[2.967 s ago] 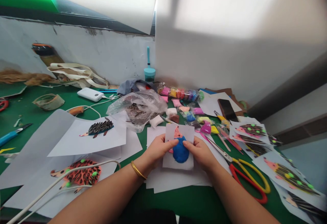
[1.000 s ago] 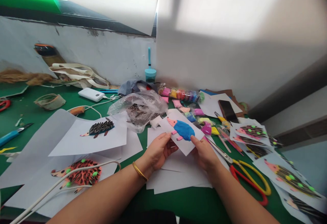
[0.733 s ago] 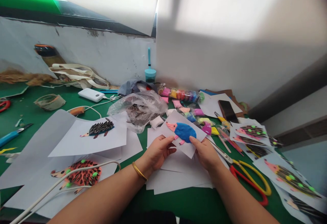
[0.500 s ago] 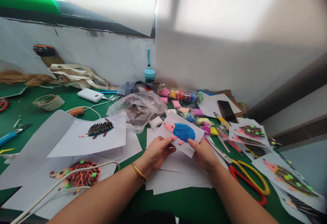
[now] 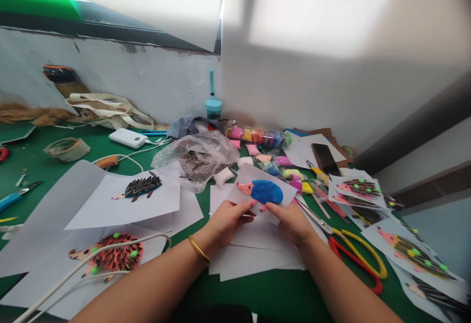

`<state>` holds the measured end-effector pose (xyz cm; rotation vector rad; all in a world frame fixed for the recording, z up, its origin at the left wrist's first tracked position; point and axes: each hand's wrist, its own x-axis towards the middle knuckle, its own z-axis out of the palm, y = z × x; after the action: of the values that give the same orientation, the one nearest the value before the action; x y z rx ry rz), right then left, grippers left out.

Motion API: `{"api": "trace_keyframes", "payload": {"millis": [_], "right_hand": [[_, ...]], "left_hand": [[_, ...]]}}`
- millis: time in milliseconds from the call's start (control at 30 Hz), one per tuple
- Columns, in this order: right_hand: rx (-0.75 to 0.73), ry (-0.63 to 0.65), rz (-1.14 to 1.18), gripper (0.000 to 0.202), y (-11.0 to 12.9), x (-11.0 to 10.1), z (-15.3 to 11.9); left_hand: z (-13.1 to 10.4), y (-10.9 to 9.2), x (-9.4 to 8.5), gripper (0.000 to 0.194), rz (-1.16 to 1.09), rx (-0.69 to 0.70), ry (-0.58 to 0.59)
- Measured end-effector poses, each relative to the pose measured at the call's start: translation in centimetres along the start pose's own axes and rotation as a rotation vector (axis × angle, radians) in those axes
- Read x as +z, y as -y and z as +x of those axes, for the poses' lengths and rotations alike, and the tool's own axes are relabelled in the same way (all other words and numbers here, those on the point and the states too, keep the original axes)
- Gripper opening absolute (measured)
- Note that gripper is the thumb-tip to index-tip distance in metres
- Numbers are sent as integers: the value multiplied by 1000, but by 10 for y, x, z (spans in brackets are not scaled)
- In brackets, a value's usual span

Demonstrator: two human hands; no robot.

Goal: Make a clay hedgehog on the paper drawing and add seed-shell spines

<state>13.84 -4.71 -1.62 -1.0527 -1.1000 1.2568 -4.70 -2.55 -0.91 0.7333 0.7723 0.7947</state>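
Between both hands is a white paper card [image 5: 237,196] bearing a clay hedgehog [image 5: 267,192] with a blue body, pink face and pink feet. My left hand [image 5: 230,222] pinches the card's lower left edge, thumb on top. At its lower right, my right hand [image 5: 294,222] grips the card, its thumb by the hedgehog's rear foot. The card is tilted up above a stack of white paper [image 5: 253,259]. Fingers under the card are partly hidden.
Scissors [image 5: 346,244] with red and yellow handles lie right of my right hand. Seed-covered hedgehog cards [image 5: 415,254] are at both sides. Behind are a plastic bag of sunflower seeds [image 5: 195,161], clay packets [image 5: 270,168] and a phone [image 5: 326,159]. A white cable [image 5: 91,254] crosses the left.
The card has tipped flatter and its lower edge sits a little differently. My right thumb has slid left along it, from the hedgehog's rear toward its feet.
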Motion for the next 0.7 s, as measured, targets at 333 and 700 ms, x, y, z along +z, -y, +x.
{"api": "trace_keyframes", "payload": {"millis": [333, 700], "right_hand": [[-2, -64, -20, 51, 0, -3, 1], [33, -132, -8, 52, -7, -8, 3]], "left_hand": [[-1, -1, -1, 47, 26, 41, 41], [5, -3, -3, 37, -160, 38, -93]]}}
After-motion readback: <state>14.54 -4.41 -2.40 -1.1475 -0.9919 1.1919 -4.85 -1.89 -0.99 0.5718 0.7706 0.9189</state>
